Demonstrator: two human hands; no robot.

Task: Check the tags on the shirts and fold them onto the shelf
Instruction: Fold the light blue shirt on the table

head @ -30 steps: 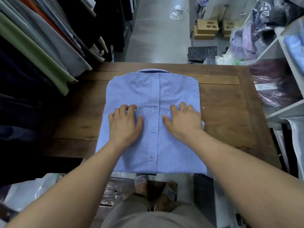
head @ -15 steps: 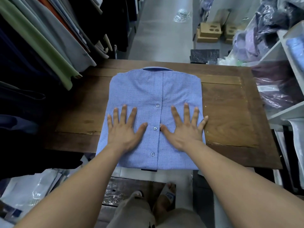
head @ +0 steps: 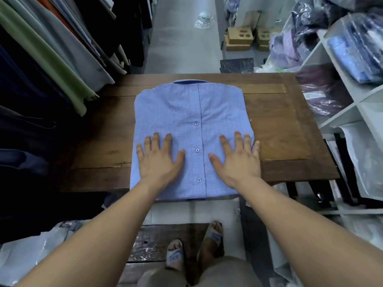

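Both hands lie flat on the folded shirt, with the palms down and the fingers straight and spread apart. Left hand presses the near left part of the shirt, and its thumb points toward the row of buttons in the middle. Right hand presses the near right part; its little finger reaches over the right edge of the fabric and lies above the wood. Neither hand grips or pinches anything.

The shirt is light blue with a fine check pattern. It is folded into a rectangle with the button side up, and it lies in the middle of the wooden table. The collar is at the far end, and the near edge of the shirt hangs a little over the near edge of the table. Three small buttons are visible along the front strip between the hands.

On the left side hang many garments in green, grey and dark colours. On the right stands a white shelf with shirts packed in plastic bags. Behind the table, on the grey floor, are cardboard pieces. Below the table two feet in sandals are visible.
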